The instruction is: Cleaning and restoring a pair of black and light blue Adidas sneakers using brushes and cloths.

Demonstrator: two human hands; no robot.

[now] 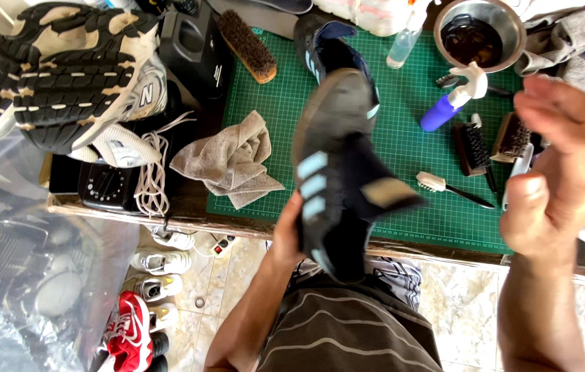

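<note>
Head view, shoe-cleaning bench. Left hand (291, 233) closed around the heel end of a dark shoe with pale blue stripes (337, 162), raised clear above the green cutting mat (403, 145), sole turned partly upward. Right hand (556, 162) lifted at the right, fingers loosely curled, empty, touching nothing. Step in hand, by judgement: inspection or turning of the held shoe between brushing passes. Nearest tools on the mat: small white-headed brush (444, 187), two dark bristle brushes (492, 141), blue-bodied spray bottle (452, 100), metal bowl of dark liquid (478, 31). Grey cloth (234, 162) left of the shoe; second dark shoe (327, 45) behind. Likely requirement next: a tool taken into the free hand, firm hold at the heel.
</note>
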